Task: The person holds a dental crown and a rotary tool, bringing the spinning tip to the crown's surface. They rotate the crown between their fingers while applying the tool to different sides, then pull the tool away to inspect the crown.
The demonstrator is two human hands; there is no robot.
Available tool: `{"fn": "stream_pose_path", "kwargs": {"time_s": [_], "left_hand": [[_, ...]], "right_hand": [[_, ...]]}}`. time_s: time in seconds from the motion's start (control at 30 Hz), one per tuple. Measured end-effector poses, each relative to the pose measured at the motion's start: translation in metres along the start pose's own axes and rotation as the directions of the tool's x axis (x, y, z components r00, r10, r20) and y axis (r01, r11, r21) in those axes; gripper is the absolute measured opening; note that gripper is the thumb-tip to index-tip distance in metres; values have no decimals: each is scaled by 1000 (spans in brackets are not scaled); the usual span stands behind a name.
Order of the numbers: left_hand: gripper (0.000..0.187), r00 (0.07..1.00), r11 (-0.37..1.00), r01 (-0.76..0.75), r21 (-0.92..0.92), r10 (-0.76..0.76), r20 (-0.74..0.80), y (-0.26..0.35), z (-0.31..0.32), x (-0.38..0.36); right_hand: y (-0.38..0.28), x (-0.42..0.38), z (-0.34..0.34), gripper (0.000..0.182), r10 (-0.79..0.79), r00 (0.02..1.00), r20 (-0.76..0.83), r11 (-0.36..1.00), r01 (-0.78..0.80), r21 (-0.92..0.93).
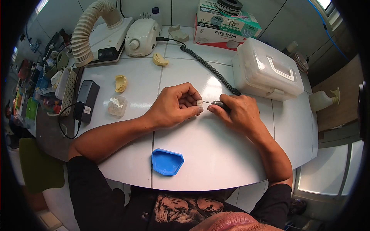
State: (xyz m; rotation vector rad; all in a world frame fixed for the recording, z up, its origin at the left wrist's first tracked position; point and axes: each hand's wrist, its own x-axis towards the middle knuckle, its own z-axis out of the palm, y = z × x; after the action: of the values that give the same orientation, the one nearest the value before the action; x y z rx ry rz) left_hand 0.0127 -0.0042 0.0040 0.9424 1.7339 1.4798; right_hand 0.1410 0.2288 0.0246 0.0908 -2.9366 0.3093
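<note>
Between the thumb and fingertips of my left hand [173, 104] is a small off-white tooth-like piece [199, 103]. My right hand [243, 112] grips a dark rotary handpiece [221, 104] like a pen, its thin bur pointing left, right at the piece. From the handpiece a coiled black cord [208, 66] runs back to a white control unit [142, 37]. Two yellow dental casts [121, 83] lie beyond my left hand, one farther back. A small clear box [117, 106] with white bits inside sits beside my left forearm.
A blue angular tray [167, 162] lies near the table's front edge. At the back right stand a white lidded case [268, 71] and face mask boxes [225, 32]. A ribbed hose [82, 32] arches at the back left, behind a black foot-pedal-like box [86, 101].
</note>
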Motion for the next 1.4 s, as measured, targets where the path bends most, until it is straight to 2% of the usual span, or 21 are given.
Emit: {"fn": "stream_pose_path", "kwargs": {"time_s": [0.43,0.63,0.73,0.93,1.4], "left_hand": [[27,1000,999,-20,-41,20,12,-3,0,1],[28,999,999,-37,13,37,1,-3,0,1],[28,998,998,-56,-17,56,-41,-5,2,1],[28,1000,1000,-12,6,12,-5,0,0,0],[26,999,999,-39,38,39,-6,-2,0,1]], "right_hand": [[-3,0,-3,61,9,1000,8,1000,-9,7],[-3,0,-2,61,-4,1000,3,1000,4,-14],[-2,-2,1,59,-34,999,-29,999,33,-17],[-3,-3,3,58,-53,997,-63,998,51,-33],[-6,-3,2,58,-43,997,-57,998,40,-49]]}}
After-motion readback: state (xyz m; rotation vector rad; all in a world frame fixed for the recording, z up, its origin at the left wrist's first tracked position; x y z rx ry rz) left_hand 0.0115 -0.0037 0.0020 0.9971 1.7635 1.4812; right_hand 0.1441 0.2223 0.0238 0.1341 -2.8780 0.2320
